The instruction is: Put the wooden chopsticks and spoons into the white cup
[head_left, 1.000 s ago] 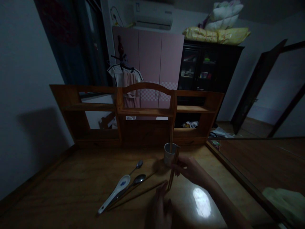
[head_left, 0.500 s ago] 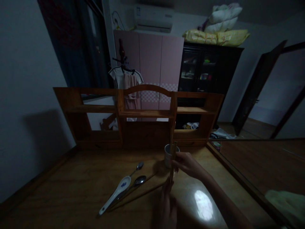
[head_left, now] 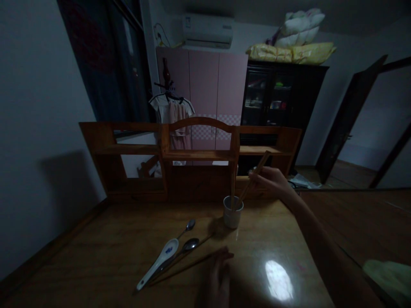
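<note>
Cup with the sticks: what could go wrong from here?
Tipping: the cup could topple, as the right hand holds chopsticks slanting into its mouth and neither hand grips the cup.

Knocking: those chopsticks might catch the upright sticks standing in it.

Rolling: the left hand could nudge the loose chopstick beside it.

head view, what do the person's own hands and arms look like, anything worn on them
The right hand is ungloved, and the right forearm looks slim and bare, with no sleeve, watch or bracelet visible. The left hand also appears ungloved, but it is dim and blurred, so rings or other small details cannot be made out.
</note>
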`<act>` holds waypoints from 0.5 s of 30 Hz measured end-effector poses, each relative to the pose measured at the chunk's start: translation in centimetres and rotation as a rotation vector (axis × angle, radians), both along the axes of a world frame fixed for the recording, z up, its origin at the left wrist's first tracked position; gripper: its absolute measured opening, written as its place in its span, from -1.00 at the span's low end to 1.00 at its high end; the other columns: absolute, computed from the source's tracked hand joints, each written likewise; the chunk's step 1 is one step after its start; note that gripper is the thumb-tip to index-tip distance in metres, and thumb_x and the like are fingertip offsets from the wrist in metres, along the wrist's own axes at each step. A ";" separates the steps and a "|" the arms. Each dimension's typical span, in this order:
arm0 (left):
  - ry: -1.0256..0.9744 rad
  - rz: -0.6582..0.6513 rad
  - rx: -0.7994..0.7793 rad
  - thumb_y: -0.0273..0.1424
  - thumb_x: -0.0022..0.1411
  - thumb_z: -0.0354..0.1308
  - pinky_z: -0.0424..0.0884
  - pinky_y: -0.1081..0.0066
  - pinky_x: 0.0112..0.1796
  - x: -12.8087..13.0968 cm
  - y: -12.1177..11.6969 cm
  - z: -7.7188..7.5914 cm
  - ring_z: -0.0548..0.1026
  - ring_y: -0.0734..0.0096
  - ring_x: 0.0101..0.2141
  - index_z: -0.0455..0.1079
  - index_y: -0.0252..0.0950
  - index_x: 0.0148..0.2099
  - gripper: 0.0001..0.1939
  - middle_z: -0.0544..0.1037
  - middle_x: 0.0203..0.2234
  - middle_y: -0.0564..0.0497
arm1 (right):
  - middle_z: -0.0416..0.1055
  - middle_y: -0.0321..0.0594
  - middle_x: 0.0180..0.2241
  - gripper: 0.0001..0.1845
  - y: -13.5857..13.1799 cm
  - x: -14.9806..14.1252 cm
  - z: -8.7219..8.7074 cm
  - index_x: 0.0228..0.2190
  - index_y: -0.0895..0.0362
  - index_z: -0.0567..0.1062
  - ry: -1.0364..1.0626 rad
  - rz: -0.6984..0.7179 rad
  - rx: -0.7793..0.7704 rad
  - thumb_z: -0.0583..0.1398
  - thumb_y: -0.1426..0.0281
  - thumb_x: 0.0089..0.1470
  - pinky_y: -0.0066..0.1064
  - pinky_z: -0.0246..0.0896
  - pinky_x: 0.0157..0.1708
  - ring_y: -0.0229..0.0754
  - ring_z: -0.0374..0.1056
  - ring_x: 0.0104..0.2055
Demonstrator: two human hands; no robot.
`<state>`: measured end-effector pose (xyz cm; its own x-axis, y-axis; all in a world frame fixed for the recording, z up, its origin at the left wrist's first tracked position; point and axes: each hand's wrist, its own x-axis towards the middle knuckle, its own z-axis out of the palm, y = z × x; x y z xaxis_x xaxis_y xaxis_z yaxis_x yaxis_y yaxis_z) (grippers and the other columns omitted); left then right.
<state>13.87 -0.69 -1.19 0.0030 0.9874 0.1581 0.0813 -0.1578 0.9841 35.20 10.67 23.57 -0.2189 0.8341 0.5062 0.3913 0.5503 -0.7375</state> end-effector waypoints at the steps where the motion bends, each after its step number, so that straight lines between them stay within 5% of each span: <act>1: 0.007 0.001 0.004 -0.34 0.25 -0.01 0.20 0.17 0.17 0.0 0.0 0.1 0.35 0.16 0.13 0.50 -0.25 -0.09 -0.70 0.45 0.08 -0.13 | 0.50 -0.20 -0.51 -0.65 1.0 0.7 0.7 -0.35 0.21 0.51 0.015 -0.030 0.027 0.22 0.13 0.09 -0.44 0.38 -0.49 -0.21 0.46 -0.50; 5: 0.098 0.000 0.017 -0.33 0.26 -0.01 0.23 0.20 0.15 -0.1 0.1 0.2 0.37 0.18 0.10 0.50 -0.21 -0.05 -0.68 0.46 0.06 -0.10 | 0.52 -0.14 -0.50 -0.61 4.7 2.1 0.6 -0.37 0.24 0.52 -0.034 -0.103 -0.043 0.25 0.11 0.05 -0.45 0.39 -0.50 -0.17 0.48 -0.49; 15: 0.182 -0.152 0.164 -0.38 0.24 -0.07 0.27 0.16 0.12 -0.8 0.5 0.0 0.33 0.13 0.14 0.57 -0.16 -0.18 -0.65 0.51 -0.01 -0.10 | 0.53 -0.20 -0.58 -0.69 9.4 1.3 -6.4 -0.49 0.21 0.51 -0.034 -0.059 -0.325 0.29 0.19 0.00 -0.45 0.41 -0.59 -0.15 0.48 -0.55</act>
